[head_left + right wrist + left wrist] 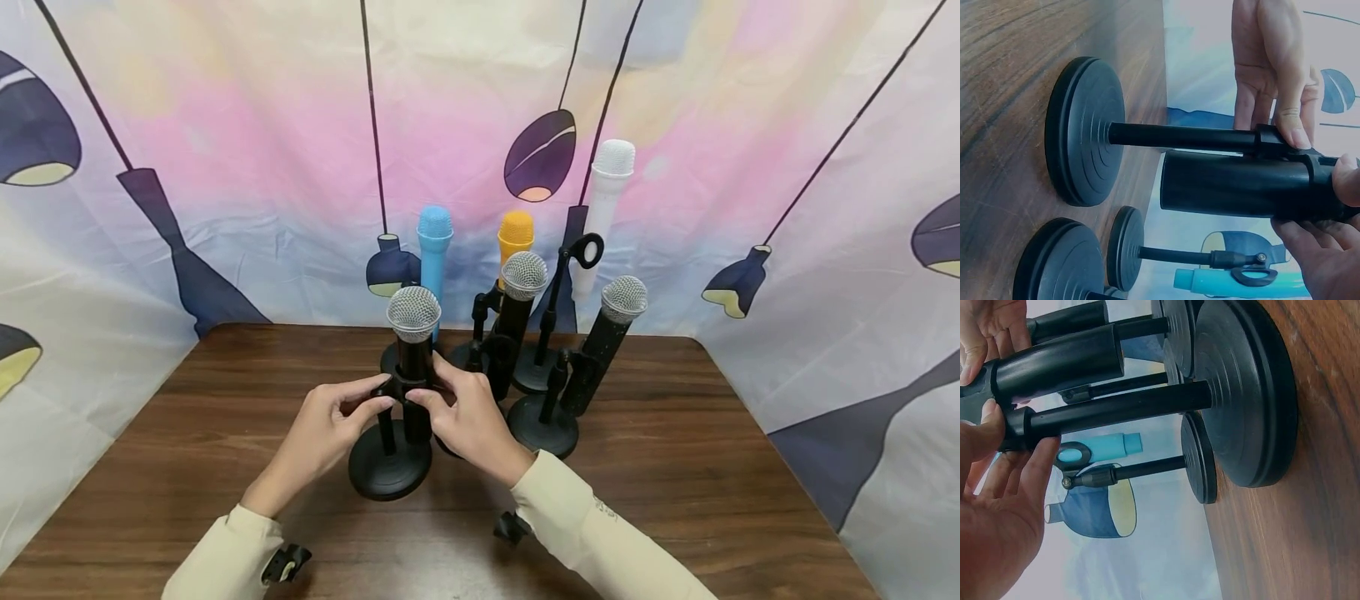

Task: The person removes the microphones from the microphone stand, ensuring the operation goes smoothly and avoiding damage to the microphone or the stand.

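Note:
In the head view, a black microphone [415,358] with a silver mesh head stands nearly upright in the clip of a black desk stand with a round base [390,471]. My left hand [322,429] pinches the top of the stand's pole, just under the clip, between thumb and fingers. From the other side my right hand [476,417] grips the microphone at the clip, its thumb in front and fingers behind. The left wrist view shows the stand's pole [1122,411] running beside the microphone's lower end [1060,365]. Fingers partly hide the clip.
Behind and right stand a blue microphone [434,242], a yellow one [516,232], a tall white one [607,192], and two black ones with silver heads [516,321] [600,350], close together on desk stands. A patterned cloth [300,208] hangs behind the wooden table [660,500].

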The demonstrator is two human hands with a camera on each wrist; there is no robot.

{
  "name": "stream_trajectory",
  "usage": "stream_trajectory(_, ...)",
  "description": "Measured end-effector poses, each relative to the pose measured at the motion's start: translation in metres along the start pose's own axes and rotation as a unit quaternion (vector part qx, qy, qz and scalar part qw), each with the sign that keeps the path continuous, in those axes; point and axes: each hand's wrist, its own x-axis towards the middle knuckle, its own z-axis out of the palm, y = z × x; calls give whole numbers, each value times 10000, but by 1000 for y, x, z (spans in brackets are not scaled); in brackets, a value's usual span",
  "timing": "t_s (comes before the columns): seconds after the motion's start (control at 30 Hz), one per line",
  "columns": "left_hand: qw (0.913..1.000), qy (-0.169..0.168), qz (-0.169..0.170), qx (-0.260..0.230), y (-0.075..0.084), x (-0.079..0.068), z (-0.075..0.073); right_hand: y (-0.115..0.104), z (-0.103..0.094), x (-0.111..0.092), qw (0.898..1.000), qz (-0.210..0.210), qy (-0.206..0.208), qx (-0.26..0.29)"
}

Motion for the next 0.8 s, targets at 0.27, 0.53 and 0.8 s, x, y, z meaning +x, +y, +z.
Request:
stream_trajectory(0.27, 10000, -49, 39, -56, 9, -5, 3, -3, -6, -9, 9998, -24, -52, 171)
stream_trajectory(0.53, 9999, -85, 130, 44, 16, -11, 11, -4, -15, -22, 9997, -1, -118, 206)
stream_trajectory(0.8, 9997, -52, 235, 51, 25, -16, 22, -5, -24, -36, 9994, 14, -120, 328)
